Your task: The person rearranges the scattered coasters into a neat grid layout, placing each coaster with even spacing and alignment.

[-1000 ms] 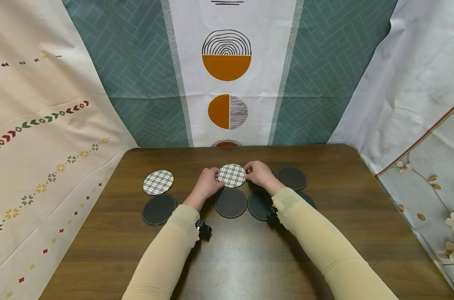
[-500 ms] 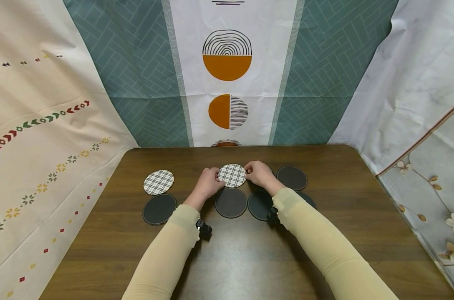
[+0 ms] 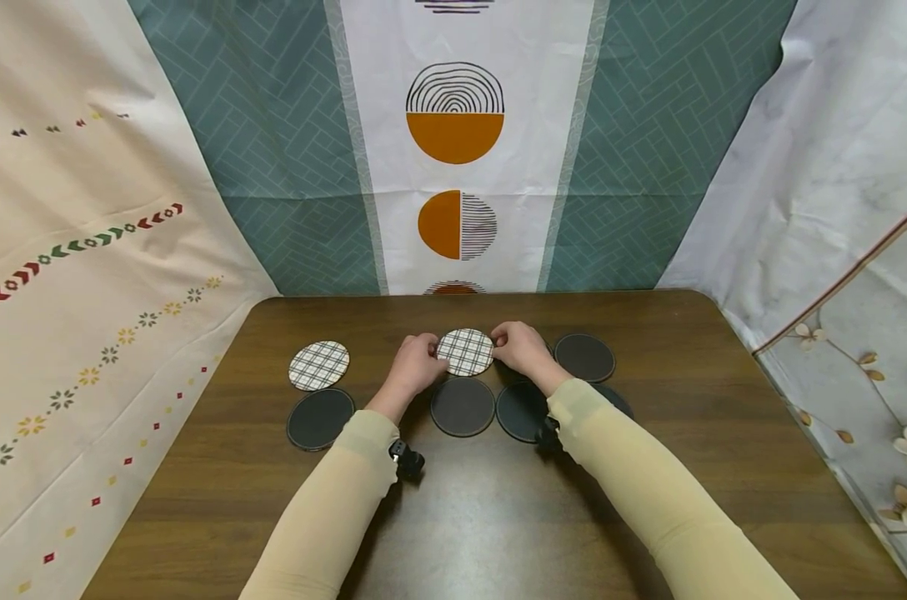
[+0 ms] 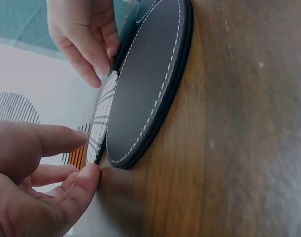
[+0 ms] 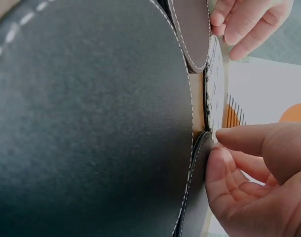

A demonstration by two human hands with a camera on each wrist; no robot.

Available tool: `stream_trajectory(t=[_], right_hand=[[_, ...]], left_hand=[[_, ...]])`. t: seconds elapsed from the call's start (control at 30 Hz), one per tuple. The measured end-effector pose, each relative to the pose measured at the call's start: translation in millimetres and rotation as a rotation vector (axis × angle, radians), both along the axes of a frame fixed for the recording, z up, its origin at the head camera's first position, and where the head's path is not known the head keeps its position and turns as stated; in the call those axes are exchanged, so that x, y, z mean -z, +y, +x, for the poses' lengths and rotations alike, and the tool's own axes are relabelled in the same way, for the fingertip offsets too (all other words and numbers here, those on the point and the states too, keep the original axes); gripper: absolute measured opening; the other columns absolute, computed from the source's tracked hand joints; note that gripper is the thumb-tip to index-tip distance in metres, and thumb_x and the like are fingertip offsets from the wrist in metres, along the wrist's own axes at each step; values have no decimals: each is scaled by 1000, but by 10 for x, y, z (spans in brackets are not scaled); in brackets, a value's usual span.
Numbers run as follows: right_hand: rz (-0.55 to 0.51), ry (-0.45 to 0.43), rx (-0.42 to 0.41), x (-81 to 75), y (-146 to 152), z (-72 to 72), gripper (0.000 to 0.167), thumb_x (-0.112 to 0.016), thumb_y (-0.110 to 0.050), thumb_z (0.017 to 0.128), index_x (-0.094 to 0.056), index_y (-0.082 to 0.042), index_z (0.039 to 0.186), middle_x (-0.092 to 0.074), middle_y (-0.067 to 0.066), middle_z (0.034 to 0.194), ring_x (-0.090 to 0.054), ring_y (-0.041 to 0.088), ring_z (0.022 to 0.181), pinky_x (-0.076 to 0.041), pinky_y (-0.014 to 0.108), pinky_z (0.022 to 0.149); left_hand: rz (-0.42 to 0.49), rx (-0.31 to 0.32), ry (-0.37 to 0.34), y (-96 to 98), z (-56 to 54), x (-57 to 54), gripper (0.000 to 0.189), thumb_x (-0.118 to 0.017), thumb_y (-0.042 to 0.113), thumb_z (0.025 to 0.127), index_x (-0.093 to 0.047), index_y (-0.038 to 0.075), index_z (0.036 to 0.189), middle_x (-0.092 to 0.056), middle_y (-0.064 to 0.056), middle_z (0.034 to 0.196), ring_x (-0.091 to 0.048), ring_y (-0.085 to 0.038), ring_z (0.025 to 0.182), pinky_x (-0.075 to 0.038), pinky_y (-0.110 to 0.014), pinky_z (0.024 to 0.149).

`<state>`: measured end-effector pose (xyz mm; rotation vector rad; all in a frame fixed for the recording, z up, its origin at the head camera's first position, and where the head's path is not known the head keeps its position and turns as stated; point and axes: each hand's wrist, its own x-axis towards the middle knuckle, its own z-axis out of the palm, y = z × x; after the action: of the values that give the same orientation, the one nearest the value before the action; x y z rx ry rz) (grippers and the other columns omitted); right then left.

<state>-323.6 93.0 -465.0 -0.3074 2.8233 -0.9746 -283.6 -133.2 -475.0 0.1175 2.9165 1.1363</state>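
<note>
A round white coaster with a dark check pattern [image 3: 465, 352] lies at the back middle of the table, between both hands. My left hand [image 3: 414, 365] holds its left edge; in the left wrist view, one finger [image 4: 66, 139] reaches its rim while another fingertip touches the lower edge. At the opposite edge, my right hand [image 3: 523, 348] pinches the rim with thumb and finger, seen close up in the right wrist view [image 5: 269, 168]. Just in front of this coaster sits a black stitched coaster [image 3: 463, 407]. The right forearm partly covers another dark coaster [image 3: 519, 410].
On the left, a second checked coaster [image 3: 318, 365] lies behind a black coaster [image 3: 319, 419]. One more dark coaster [image 3: 584, 357] is at back right, with others partly hidden under the right arm. Patterned cloths hang behind the wooden table [image 3: 461, 517].
Both hands stay at the checked coaster's edges, and the coasters keep their places. Only a slight shift of the head view shows.
</note>
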Motion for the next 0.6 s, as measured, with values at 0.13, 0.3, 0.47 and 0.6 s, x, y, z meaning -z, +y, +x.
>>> stream_trajectory(t=[0.13, 0.3, 0.47, 0.6], right_hand=[[-20, 15, 15, 6, -2, 28, 34, -76, -10, 102, -75, 1, 134, -73, 12, 113, -64, 29, 100, -53, 45, 93], [-34, 52, -4, -18, -37, 74, 35, -73, -9, 103, -74, 1, 137, -74, 13, 116, -66, 30, 103, -54, 46, 94], [-54, 51, -34, -42, -102, 130, 38, -74, -10, 104, -72, 2, 140, -74, 13, 116, -66, 29, 100, -55, 46, 91], [-45, 72, -61, -62, -182, 168, 38, -75, -10, 103, -73, 2, 139, -74, 11, 111, -66, 27, 95, -54, 44, 89]], left_hand=[[11, -7, 10, -61, 72, -35, 44, -78, 9, 99, -67, -9, 138, -65, -23, 122, -58, -37, 118, -52, -51, 102], [29, -12, 31, -154, 163, -105, 47, -77, 10, 101, -65, -8, 143, -65, -24, 127, -62, -38, 119, -53, -52, 104], [31, -10, 31, -250, 237, -144, 51, -75, 14, 105, -61, -8, 149, -64, -25, 133, -65, -39, 119, -54, -53, 103], [20, -19, 27, -321, 290, -168, 53, -74, 17, 106, -59, -6, 151, -64, -25, 136, -65, -38, 121, -53, -53, 103]])
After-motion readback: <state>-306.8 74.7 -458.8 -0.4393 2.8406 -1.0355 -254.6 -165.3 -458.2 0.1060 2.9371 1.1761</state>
